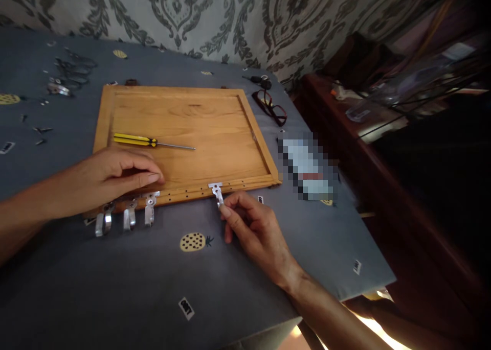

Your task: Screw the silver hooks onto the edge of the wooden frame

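Note:
A framed wooden board point(226, 130) lies on the table, its near rail dotted with small holes. My right hand point(253, 227) pinches a silver metal hook point(216, 190), whose flat T-shaped end rests on that rail right of centre. My left hand point(118, 171) lies over the board's near left corner, thumb and fingers curled together; whatever is between them, if anything, is hidden. Below it, several similar hooks, among them one metal hook point(151, 209), sit along the rail's left part. A yellow and black screwdriver point(153, 141) lies on the board, just beyond my left hand.
Loose metal hooks point(71, 71) and small screws point(41, 130) lie at the table's left. Eyeglasses point(270, 107), keys point(263, 80) and a pixelated object point(307, 167) are right of the board. The grey pineapple-print tablecloth point(238, 294) reaches the table's right edge; dark wooden furniture point(345, 120) stands beyond.

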Demonstrator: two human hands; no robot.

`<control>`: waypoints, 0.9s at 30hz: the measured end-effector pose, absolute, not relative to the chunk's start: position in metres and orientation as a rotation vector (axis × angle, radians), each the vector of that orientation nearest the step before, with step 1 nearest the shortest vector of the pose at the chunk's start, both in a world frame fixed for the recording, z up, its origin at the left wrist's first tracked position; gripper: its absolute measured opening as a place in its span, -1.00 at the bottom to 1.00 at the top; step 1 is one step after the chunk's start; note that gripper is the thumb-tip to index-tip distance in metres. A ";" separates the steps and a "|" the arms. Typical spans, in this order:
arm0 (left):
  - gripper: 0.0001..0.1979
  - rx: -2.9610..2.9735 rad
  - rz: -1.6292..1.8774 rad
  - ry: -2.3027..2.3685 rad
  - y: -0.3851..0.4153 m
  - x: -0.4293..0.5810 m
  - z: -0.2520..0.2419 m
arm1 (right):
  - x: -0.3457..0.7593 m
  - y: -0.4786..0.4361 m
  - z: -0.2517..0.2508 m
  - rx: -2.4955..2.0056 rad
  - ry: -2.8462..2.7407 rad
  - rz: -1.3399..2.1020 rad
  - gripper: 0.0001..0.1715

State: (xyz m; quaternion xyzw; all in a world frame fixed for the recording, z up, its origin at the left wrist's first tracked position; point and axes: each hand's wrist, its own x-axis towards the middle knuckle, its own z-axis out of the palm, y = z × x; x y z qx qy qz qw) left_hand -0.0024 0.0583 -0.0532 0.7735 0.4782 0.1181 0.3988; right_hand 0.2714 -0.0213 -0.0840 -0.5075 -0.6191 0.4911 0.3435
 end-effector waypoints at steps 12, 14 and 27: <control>-0.55 1.912 0.282 1.244 0.058 -0.003 -0.057 | 0.271 -0.022 -0.086 -1.324 -1.566 1.268 -0.79; -0.56 1.913 0.278 1.236 0.058 -0.003 -0.056 | 0.271 -0.022 -0.087 -1.330 -1.545 1.269 -0.78; -0.59 1.990 0.301 1.198 0.059 -0.002 -0.053 | 0.274 -0.018 -0.081 -1.266 -1.252 1.501 -0.72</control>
